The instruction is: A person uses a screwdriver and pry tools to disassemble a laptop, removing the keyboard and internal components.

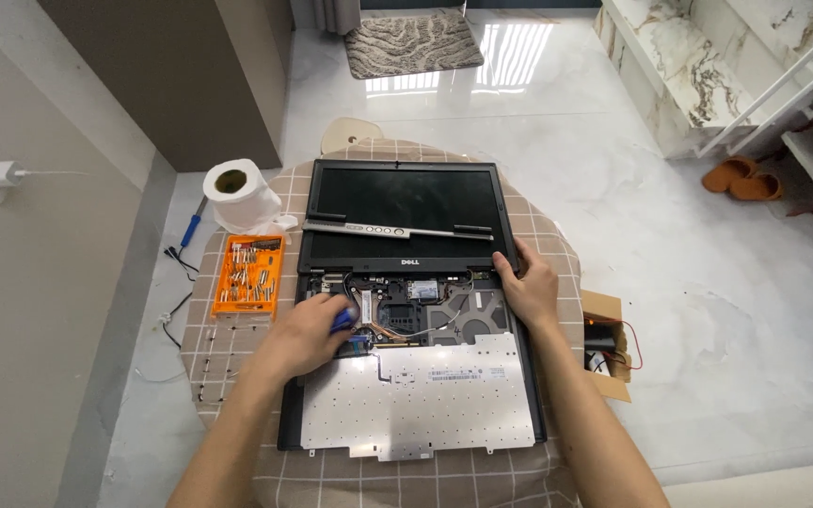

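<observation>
A black laptop (pixel 397 202) lies fully opened flat on a small round table with a checked cloth (pixel 538 230). Its keyboard (pixel 416 400) is flipped face down over the palm rest, showing the silver underside. The inner board and copper heat pipe (pixel 397 320) are exposed. A grey hinge cover strip (pixel 383 229) rests across the screen. My left hand (pixel 308 334) is closed on a blue-handled screwdriver (pixel 342 323) over the left of the open bay. At the laptop's right hinge corner, my right hand (pixel 527 287) presses on the casing.
An orange screwdriver bit case (pixel 248 275) stands open left of the laptop, with a toilet paper roll (pixel 235 193) behind it. A blue-handled tool (pixel 190 229) and cables lie on the floor at left. A cardboard box (pixel 606 343) sits at right.
</observation>
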